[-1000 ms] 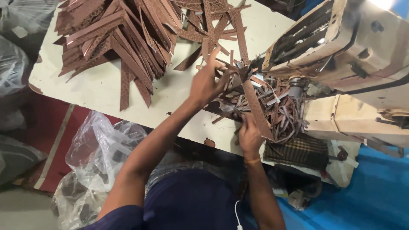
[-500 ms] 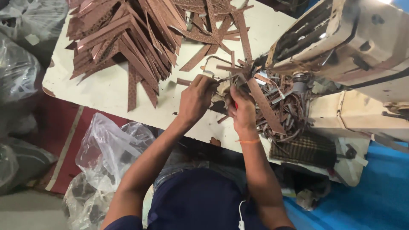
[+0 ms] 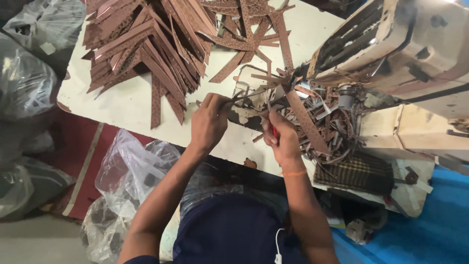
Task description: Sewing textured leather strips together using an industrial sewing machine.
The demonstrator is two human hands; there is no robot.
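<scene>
At the centre of the frame, the left hand [image 3: 209, 123] pinched one end of a thin brown strip [image 3: 243, 96], while the right hand [image 3: 279, 137] gripped small red-handled scissors [image 3: 271, 122] just beside it. A heap of brown strips [image 3: 151, 44] filled the upper left of the white table [image 3: 122, 105].

Bare tabletop [image 3: 128, 105] beside strip pile [image 3: 151, 39]

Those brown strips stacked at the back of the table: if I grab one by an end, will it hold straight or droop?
The brown strips look thin and flat, so probably light. In the stack they lie straight, yet those by the sewing machine curl, so one likely droops. The stack is loose and crisscrossed; pushing may scatter it across the table.
</scene>
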